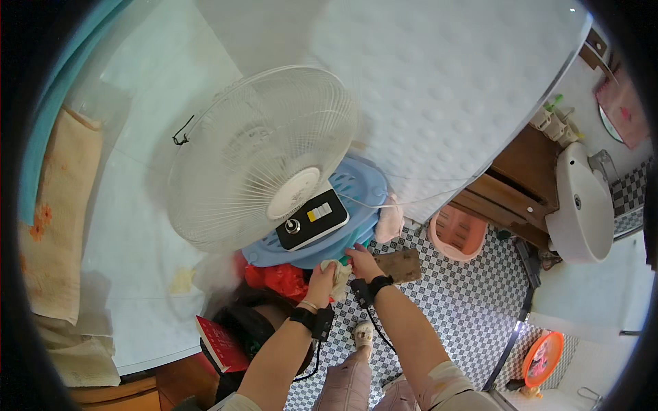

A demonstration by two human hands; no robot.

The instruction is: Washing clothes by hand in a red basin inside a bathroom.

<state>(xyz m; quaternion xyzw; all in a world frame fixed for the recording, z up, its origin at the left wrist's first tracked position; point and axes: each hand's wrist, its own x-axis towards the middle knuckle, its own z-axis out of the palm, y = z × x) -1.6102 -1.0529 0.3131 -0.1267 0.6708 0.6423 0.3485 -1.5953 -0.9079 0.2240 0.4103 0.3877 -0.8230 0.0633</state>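
Note:
My left hand (321, 283) is closed round a crumpled, pale cream cloth (338, 275). Just to its right, my right hand (361, 263) has its fingers curled at the near edge of a blue plastic piece with slots (367, 179); whatever those fingers grip is hidden. A white electric fan (264, 157) with a round wire guard stands over the blue plastic. Its black control panel (312, 219) carries a silver knob. Below the blue edge, beside my left hand, lies a bright red plastic bag (277, 279).
A brown board (399, 266) lies right of my right hand on the checkered floor (452, 301). A pink basin (458, 234) sits by a wooden cabinet (504, 175). At lower left is a dark bin (264, 322) with a red booklet (223, 344). A white cord (418, 202) runs rightward.

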